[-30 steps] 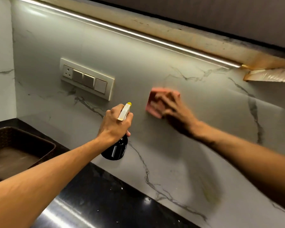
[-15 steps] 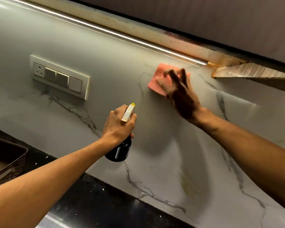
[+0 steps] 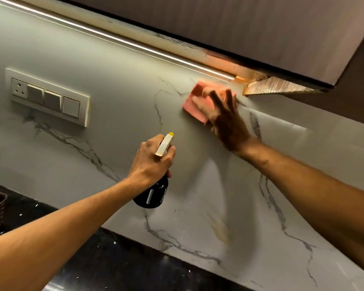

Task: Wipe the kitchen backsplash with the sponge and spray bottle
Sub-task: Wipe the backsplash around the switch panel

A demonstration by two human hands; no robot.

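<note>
Status: wiping in progress.

- The right hand presses the sponge flat against the backsplash. Its fingers are straight and spread over the sponge, not curled round it. The hand is motion-blurred, which suggests an active stroke.
- The sponge sits high on the backsplash, just below the end of the light strip and well to the right of the switch plate.
- The left hand grips the bottle at the neck, fingers clenched round it. The nozzle points at the backsplash, below and left of the sponge. No spray is visible.

Progress, as a judgement:

- Done: the bottle and sponge are in hand, and the upper middle zone is under the sponge. No wet film can be made out, so the area already covered cannot be told.
- Left: a yellowish stain shows low on the backsplash, near the surface. The strip around the switch plate and the far right section show no sign of attention.
- The task appears to be mid-course.
</note>
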